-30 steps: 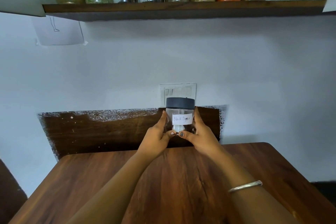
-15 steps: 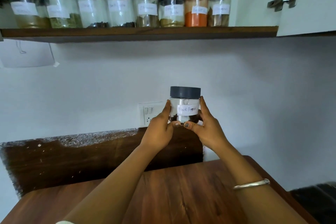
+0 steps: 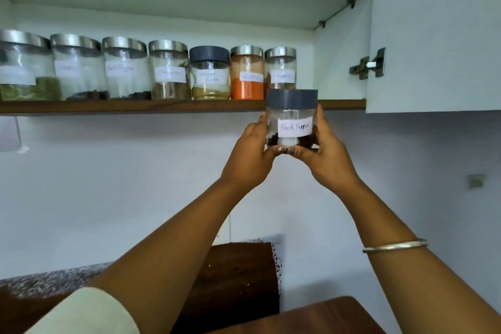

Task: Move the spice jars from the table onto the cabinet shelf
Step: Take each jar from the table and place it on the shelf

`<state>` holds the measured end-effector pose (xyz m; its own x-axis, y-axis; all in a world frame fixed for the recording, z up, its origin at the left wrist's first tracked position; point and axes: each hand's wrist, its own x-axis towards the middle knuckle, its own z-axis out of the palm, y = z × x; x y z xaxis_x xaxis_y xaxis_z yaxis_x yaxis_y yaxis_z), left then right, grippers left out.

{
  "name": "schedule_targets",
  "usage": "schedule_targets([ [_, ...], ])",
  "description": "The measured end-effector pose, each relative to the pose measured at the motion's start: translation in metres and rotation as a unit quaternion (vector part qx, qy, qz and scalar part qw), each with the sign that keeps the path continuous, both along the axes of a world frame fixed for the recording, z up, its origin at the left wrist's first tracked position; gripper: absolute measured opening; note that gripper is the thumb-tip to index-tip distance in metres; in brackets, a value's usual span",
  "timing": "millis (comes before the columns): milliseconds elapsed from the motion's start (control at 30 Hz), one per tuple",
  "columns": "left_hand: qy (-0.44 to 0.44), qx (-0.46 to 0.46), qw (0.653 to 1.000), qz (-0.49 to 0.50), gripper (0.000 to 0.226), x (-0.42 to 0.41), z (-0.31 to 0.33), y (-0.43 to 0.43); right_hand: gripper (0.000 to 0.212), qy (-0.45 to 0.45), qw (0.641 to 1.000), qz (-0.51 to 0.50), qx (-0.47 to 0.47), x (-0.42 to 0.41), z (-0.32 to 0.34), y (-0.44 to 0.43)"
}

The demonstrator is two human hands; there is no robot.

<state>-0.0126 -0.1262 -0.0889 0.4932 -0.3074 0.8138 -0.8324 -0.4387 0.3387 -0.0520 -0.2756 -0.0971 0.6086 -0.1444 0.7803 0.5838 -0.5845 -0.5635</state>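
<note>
White wall fills the scene below an open cabinet (image 3: 433,35), whose wooden shelf (image 3: 162,106) carries a row of labelled jars (image 3: 168,70); most of their labels seem too blurred to read. The left hand (image 3: 249,154) and right hand (image 3: 328,154) grip the grey-lidded Black Pepper jar (image 3: 291,119) from either side, upright in the air, its lid overlapping the shelf's front edge just below the rightmost shelved jar. A thin bangle (image 3: 393,246) circles the right wrist.
</note>
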Motion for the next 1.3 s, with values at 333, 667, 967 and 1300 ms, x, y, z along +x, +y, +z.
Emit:
schedule_targets([
  [333,-0.032,-0.002,0.999,-0.022,0.063,0.035,0.068,-0.082,0.096,-0.062,0.995,-0.079,-0.005,0.037,0.062,-0.075],
  [667,-0.047,-0.029,0.998,0.038,0.054,0.072,0.088,-0.116,0.086,-0.087,0.991,-0.101,-0.023,0.077,0.084,-0.106],
  [967,-0.124,-0.020,0.983,0.131,0.034,0.090,0.081,-0.132,0.067,-0.069,0.985,-0.148,-0.047,0.108,0.085,-0.114],
  [1300,-0.150,0.021,0.962,0.226,0.044,0.096,0.075,-0.145,0.052,-0.056,0.968,-0.240,-0.053,0.123,0.082,-0.104],
])
